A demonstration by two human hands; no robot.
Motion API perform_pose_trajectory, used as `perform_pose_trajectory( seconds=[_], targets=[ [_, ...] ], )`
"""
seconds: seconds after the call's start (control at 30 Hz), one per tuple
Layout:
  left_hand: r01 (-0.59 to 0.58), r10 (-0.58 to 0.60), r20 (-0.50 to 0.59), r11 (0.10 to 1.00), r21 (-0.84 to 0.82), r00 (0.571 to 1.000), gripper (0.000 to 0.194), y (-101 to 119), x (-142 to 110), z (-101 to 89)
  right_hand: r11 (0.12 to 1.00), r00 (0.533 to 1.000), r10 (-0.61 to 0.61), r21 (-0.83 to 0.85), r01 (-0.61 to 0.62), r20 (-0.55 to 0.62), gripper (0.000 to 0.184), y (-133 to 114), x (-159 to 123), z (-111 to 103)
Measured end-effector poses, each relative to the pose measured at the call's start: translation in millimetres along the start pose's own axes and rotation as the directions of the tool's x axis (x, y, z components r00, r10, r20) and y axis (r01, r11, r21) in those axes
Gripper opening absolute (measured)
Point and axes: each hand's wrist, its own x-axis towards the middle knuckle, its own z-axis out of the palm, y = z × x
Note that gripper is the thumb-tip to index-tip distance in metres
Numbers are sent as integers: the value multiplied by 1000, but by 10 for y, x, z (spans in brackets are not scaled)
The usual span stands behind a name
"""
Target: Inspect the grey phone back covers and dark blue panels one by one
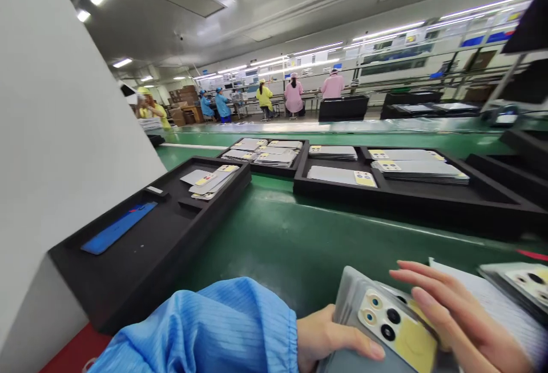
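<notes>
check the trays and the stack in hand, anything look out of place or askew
A blue panel lies apart in the leftmost tray, odd among pale ones. Several pale panels beyond it are fanned askew, not squared up. No damage shows on the stack in the left hand.

Bare green surface lies between the black trays (their rims stand raised).

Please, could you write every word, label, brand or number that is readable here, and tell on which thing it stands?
No text can be read.
Covers in left hand: no readable lettering.
White sheet: faint lines, too blurred.
Blue panel: small red mark, not readable.
Far signs: too small.
</notes>
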Motion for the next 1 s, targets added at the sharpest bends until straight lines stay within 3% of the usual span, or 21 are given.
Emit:
perform_pose_trajectory(
  seconds=[0.07,0.2,0.27,0.5,0.73,1.0],
  targets=[
    [18,-18,4,1000,-3,1000,50,-14,-7,11,998,996,-62,8,61,69,21,-129,-3,-40],
    [88,-77,119,992,-88,990,53,-10,-32,30,986,984,-149,91,140,100,19,-375,5,-64],
    [115,-102,127,988,-102,987,50,2,-49,36,980,979,-170,125,156,110,20,-431,4,-64],
    [109,-99,97,989,-103,990,42,6,-82,42,970,969,-212,149,193,124,22,-460,-21,-63],
    [88,-76,157,994,-68,985,42,10,-64,17,965,965,-246,115,235,89,23,-454,-22,-41],
    [87,-80,146,995,-43,986,44,-2,-63,8,963,965,-256,103,250,51,18,-473,-15,-23]
  ],
)
